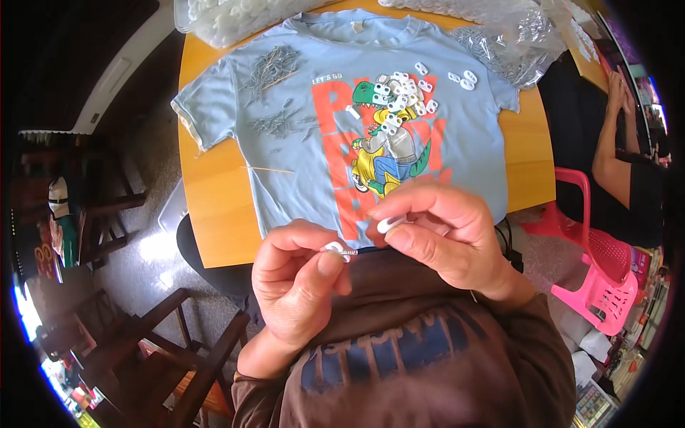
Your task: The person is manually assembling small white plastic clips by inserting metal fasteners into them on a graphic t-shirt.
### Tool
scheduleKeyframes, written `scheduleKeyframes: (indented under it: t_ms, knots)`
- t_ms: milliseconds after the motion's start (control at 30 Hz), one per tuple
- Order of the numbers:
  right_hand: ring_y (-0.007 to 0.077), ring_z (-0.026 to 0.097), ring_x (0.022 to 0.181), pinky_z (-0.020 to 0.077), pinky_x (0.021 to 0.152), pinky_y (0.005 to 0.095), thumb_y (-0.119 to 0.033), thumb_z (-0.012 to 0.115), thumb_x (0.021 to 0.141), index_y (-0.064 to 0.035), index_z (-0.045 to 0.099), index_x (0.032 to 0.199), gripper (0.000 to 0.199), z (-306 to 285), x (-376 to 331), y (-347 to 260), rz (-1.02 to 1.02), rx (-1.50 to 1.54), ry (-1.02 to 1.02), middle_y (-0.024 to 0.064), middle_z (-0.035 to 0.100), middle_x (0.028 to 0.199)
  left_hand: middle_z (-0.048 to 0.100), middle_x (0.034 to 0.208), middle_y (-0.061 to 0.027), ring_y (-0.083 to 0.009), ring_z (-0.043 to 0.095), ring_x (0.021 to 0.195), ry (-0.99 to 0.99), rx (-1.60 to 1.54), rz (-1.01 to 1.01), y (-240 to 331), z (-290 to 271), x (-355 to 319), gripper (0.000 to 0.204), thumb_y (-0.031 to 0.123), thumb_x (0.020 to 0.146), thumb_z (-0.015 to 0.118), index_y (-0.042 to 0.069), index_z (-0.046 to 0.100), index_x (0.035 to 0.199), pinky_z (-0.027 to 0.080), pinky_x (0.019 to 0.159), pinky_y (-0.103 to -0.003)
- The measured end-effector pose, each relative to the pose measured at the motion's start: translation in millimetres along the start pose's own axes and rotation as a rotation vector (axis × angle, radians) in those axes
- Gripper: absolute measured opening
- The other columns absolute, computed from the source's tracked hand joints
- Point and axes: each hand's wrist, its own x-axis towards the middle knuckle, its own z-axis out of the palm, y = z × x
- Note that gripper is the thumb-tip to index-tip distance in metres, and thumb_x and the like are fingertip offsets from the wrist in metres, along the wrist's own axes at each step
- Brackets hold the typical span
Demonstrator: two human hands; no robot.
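My left hand (pixel 296 278) pinches a small white plastic piece (pixel 333 247) between thumb and forefinger. A thin metal spring (pixel 349 252) sticks out of it toward the right. My right hand (pixel 446 239) is closed on another small white rounded plastic piece (pixel 389 225), held a little apart from the spring. Both hands hover over the near edge of a light blue T-shirt (pixel 285 185) spread on the table. Several white two-holed plastic pieces (pixel 403 93) lie heaped on its printed front. Two piles of small grey metal springs (pixel 271 71) rest on the shirt's left side.
A thin wooden stick (pixel 267 170) lies on the shirt. Clear bags (pixel 242 21) of white pieces stand along the far edge of the yellow wooden table (pixel 214 235). At right are a pink plastic chair (pixel 596 250) and another person's arm (pixel 612 143). Dark wooden chairs (pixel 164 357) stand at left.
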Motion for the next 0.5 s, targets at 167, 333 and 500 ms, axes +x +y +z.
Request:
scheduleKeyframes:
  t_ms: [167,333,500]
  knots:
    - [0.0108,0.057,0.08,0.0449,0.068,0.0233,-0.003,0.058,0.086,-0.0001,0.059,0.107,0.022,2,-1,0,0.024,-0.08,-0.066,0.0061,0.061,0.097,0.057,0.083,-0.008,-0.0101,0.054,0.059,0.014,-0.003,-0.06,-2,-3,-3,0.014,-0.004,0.084,0.056,-0.002,0.054,0.098,0.044,0.054,-0.02]
    - [0.0094,0.057,0.082,0.045,0.068,0.0223,0.002,0.057,0.084,-0.0008,0.058,0.104,0.021,14,-5,4,0.071,0.133,0.059,0.0052,0.059,0.094,0.057,0.083,-0.0075,-0.0094,0.054,0.06,0.002,0.01,-0.096,-5,-2,-2,0.016,-0.006,0.084,0.055,-0.002,0.055,0.099,0.044,0.055,-0.02]
    - [0.0095,0.057,0.082,0.0462,0.067,0.0223,0.002,0.06,0.082,-0.0005,0.057,0.1,0.019,4,-4,12,-0.007,-0.101,-0.057,0.0048,0.059,0.091,0.059,0.084,-0.0082,-0.0092,0.054,0.06,0.018,-0.017,-0.118,-6,-5,-4,0.014,-0.006,0.084,0.054,-0.002,0.055,0.098,0.044,0.055,-0.019]
